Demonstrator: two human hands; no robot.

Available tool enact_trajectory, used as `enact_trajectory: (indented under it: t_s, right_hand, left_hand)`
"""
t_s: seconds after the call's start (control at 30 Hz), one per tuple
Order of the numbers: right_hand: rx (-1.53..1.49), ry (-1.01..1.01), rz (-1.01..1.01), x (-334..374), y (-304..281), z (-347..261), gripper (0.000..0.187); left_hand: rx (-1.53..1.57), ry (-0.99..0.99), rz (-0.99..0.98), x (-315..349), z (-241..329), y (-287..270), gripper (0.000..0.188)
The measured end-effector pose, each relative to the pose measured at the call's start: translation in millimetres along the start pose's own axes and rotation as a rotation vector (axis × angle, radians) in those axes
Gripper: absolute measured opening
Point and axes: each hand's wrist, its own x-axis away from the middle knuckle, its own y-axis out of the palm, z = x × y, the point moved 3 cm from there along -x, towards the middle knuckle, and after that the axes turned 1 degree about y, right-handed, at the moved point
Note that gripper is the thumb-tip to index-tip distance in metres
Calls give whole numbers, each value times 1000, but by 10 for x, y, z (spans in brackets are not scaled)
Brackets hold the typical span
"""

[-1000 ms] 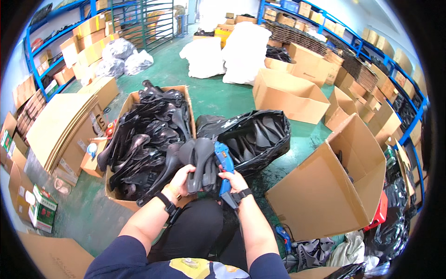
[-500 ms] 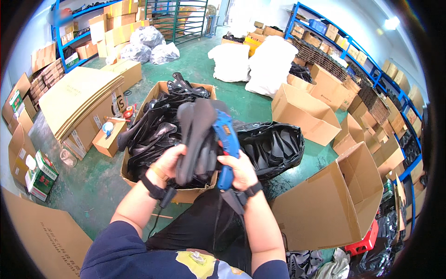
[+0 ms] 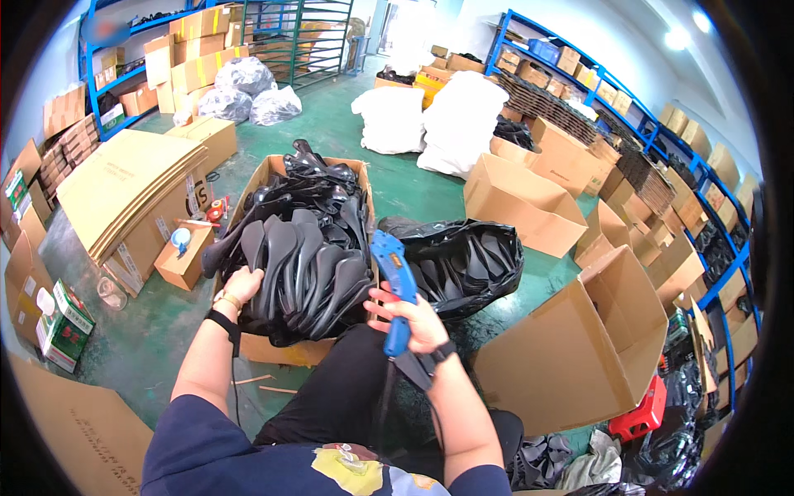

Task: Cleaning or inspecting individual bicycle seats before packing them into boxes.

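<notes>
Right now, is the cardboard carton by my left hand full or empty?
Full: black bicycle saddles fill the cardboard carton from wall to wall, with some overhanging its left edge.

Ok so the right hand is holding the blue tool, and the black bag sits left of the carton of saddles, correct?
Not quite: the black bag sits right of the carton of saddles, as the head view shows. The right hand does hold the blue tool.
</notes>
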Motion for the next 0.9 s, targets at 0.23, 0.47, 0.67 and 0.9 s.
enact_trajectory:
  t_s: [0.23,0.47,0.67,0.9]
  right_hand:
    - [36,-56,219,1279,-429,-152,49]
    - [-19,-137,410,1873,-737,230,43]
    - [8,-154,553,1832,-1057,464,33]
    - [-196,-230,604,1991,-1287,488,38]
  left_hand:
    - [353,323,438,90,51,-469,36]
    - [1323,177,-516,958,1697,126,41]
    - [1480,84,-1010,1732,2781,1257,31]
    - [1075,671,-887,2183,3021,2422,16]
